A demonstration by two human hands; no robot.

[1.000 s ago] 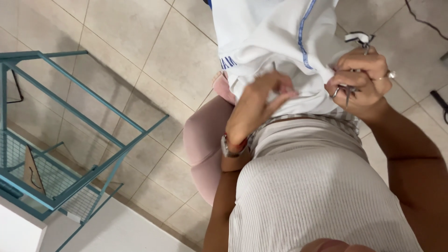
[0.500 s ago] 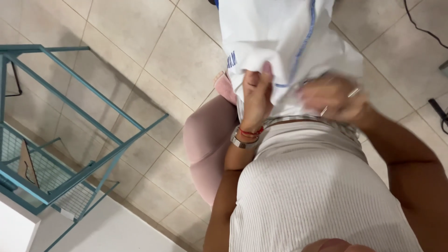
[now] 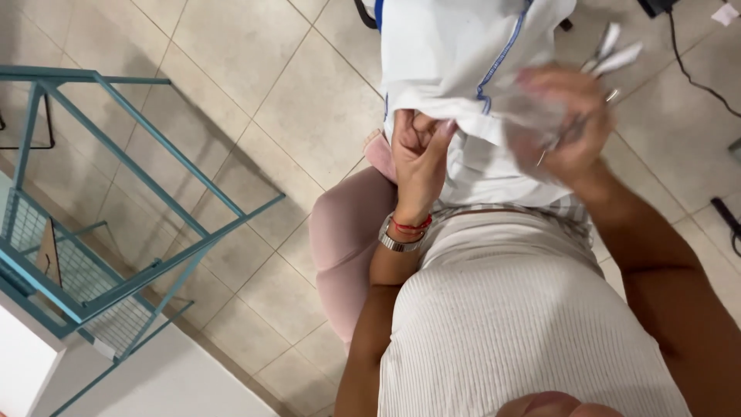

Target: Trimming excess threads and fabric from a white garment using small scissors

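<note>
The tiled floor (image 3: 255,93) fills most of the view, pale beige squares running off in every direction. At the left stands a teal metal rack (image 3: 100,232) with a wire-mesh shelf low down, well apart from the hands. Nearer the middle is a pink padded stool (image 3: 347,247), partly hidden by the person's own body in a ribbed light top (image 3: 509,324), which takes up the lower right.

Held up in front of the body is the white garment (image 3: 463,69), with a thin blue line of stitching or trim running down it at a slant. It hangs from the top of the view down to the waist, its long axis roughly vertical, and it lies directly between and above the two hands.

The left hand (image 3: 421,158), wearing a metal watch and a red cord at the wrist, is clenched on the cloth's lower left fold, fingers curled into the fabric. The right hand (image 3: 559,123) is blurred; its grip is closed around small metal scissors (image 3: 610,50), whose pale ends stick up and to the right, and it also touches the cloth's right side. Both hands are at the garment; the left has the firmer hold on it
</note>
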